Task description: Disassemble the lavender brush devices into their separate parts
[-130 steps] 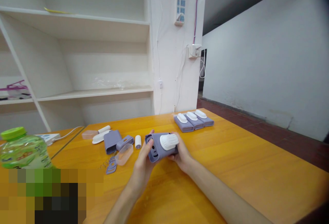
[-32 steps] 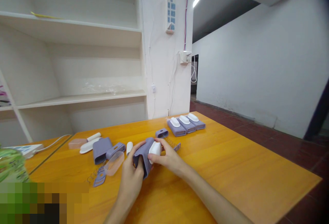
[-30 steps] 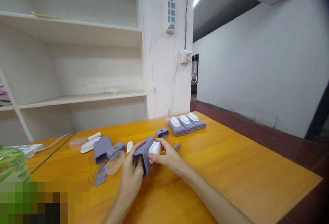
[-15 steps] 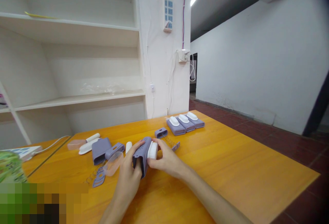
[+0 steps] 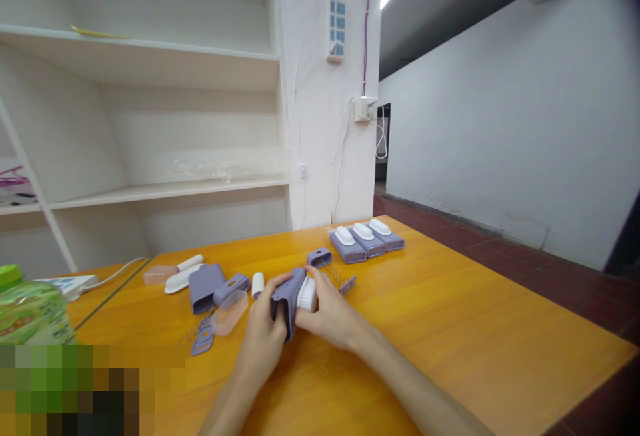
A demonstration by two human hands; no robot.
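Both my hands grip one lavender plastic case [image 5: 286, 297] with a white oval piece [image 5: 307, 293] on its side, just above the orange table [image 5: 450, 316]. My left hand [image 5: 265, 329] wraps the case's near end, fingers closed. Fingers of my right hand [image 5: 327, 313] close over the white piece and the case's right side. Behind my right hand lie a small lavender cap [image 5: 319, 257], a metal spring [image 5: 339, 277] and a flat lavender piece [image 5: 349, 284].
Three assembled lavender units [image 5: 366, 239] sit in a row at the table's far edge. Left of my hands lie loose parts: a lavender shell [image 5: 204, 287], a clear cover [image 5: 229, 312], a white roller [image 5: 257, 285]. A green bottle [image 5: 30, 309] stands far left. White shelves [image 5: 150, 123] behind.
Since four seconds ago the case has been turned on edge, and a cap, spring and flat piece now lie behind it. In the last second my hands have hardly moved.
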